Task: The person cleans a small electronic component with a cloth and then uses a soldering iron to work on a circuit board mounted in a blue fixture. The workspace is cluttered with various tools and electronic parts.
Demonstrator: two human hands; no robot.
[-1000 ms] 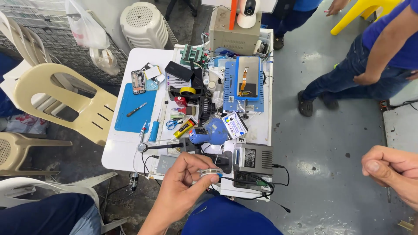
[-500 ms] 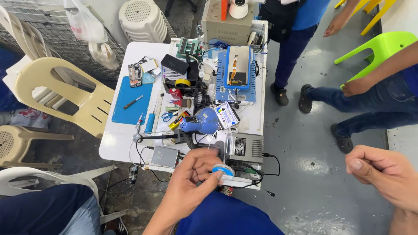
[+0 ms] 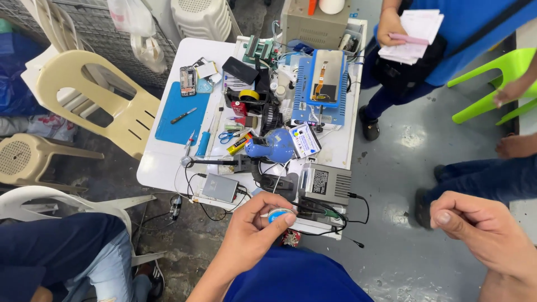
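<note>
- Head view shows the left hand (image 3: 254, 232) pinching a small blue spool (image 3: 278, 215) between thumb and fingers (image 3: 285, 219), just over the near edge of the white tabletop (image 3: 162, 162).
- Fingers of the right hand (image 3: 484, 232) are curled loosely together and hold nothing; this hand hangs over the grey floor (image 3: 403, 140), well apart from the spool.
- Just beyond the spool, at the near edge of the tabletop, stands a grey box-shaped unit (image 3: 326, 183) with black cables running from it.
- Left of that unit lies a small silver box (image 3: 220, 187), also wired.
- Toward the middle of the tabletop sits a blue round-bodied tool (image 3: 272, 148), with scissors (image 3: 228, 135) and a yellow battery (image 3: 239, 144) beside it.
- A blue mat (image 3: 182, 120) covers the left side of the tabletop; a small dark tool (image 3: 183, 116) rests on it, and an opened phone (image 3: 188, 80) lies at its far end.
- A blue heating plate (image 3: 320, 86) occupies the far right part, near a beige box (image 3: 315, 25) at the far edge.
- Cream plastic chair (image 3: 98, 98) stands left of the tabletop.
- Another person in blue holds papers (image 3: 411, 36) beyond the right edge; a green chair (image 3: 492, 84) is further right.
</note>
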